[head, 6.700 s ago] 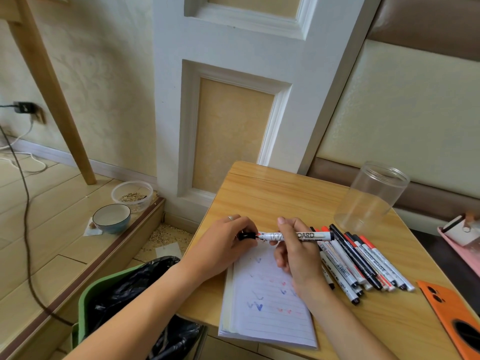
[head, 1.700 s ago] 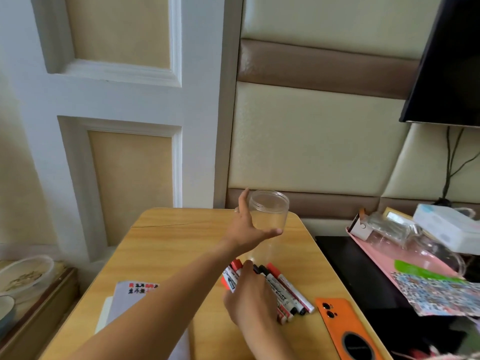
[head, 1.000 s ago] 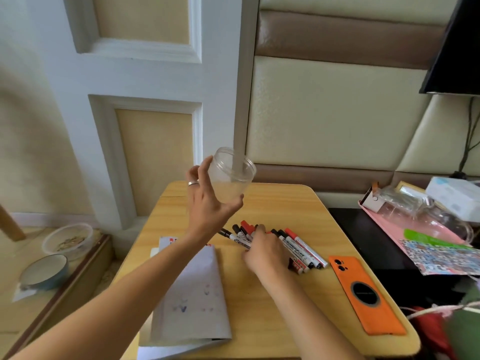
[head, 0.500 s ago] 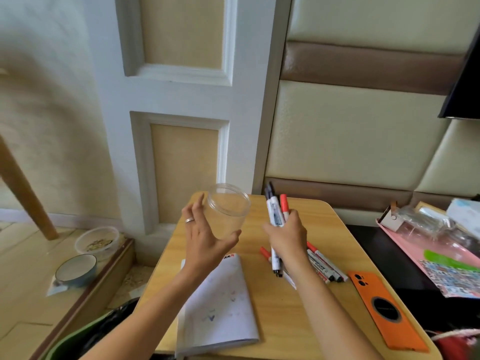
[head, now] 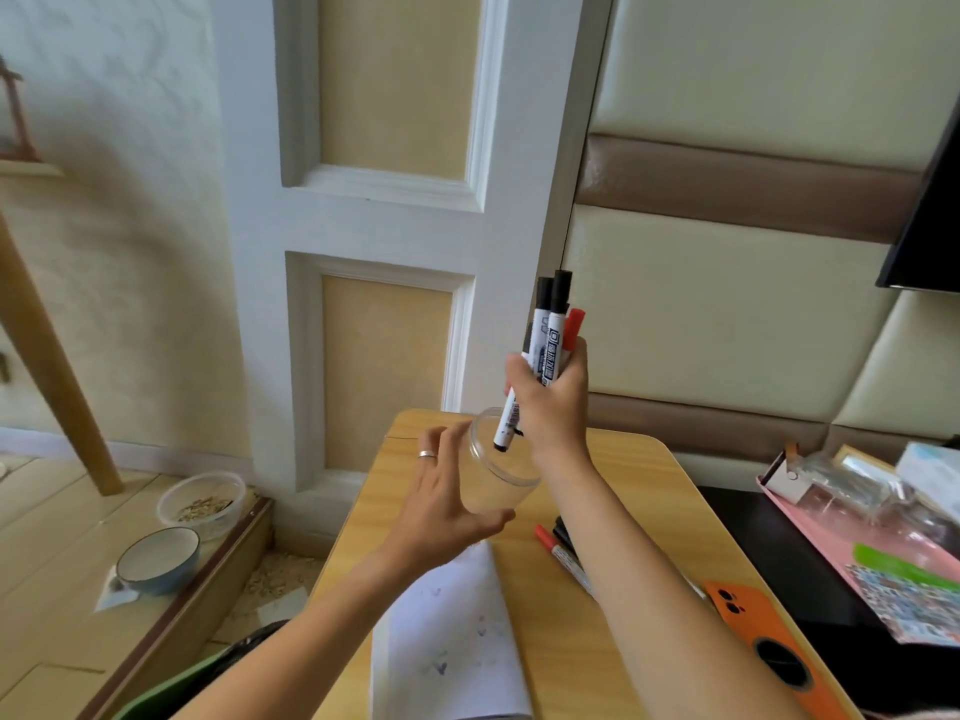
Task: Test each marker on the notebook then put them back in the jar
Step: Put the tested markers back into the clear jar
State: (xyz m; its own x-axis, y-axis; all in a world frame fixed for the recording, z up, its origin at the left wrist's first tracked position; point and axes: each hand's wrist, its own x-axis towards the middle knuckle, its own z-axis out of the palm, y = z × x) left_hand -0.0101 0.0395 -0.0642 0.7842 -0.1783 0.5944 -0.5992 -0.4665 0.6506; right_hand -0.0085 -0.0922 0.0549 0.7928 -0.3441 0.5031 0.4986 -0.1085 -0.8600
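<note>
My left hand [head: 441, 506] holds the clear plastic jar [head: 501, 478] tilted above the wooden table [head: 644, 470], thumb and fingers curled round its wall. My right hand [head: 550, 402] grips a bunch of markers [head: 550, 335], black and red caps pointing up. The lower end of one marker dips into the jar's mouth. The notebook [head: 452, 641] lies on the table below my left arm, with faint coloured marks on its page. More markers [head: 563, 553] lie on the table, partly hidden under my right forearm.
An orange phone [head: 769, 652] lies near the table's right front edge. A pink tray [head: 872, 543] with bottles and papers sits on a dark surface to the right. Two bowls [head: 156, 558] stand on the floor step at the left. A bin is below.
My right hand has lifted the bunch of markers higher and brought it over the jar; a marker's end now enters the jar's mouth. The left hand keeps holding the jar.
</note>
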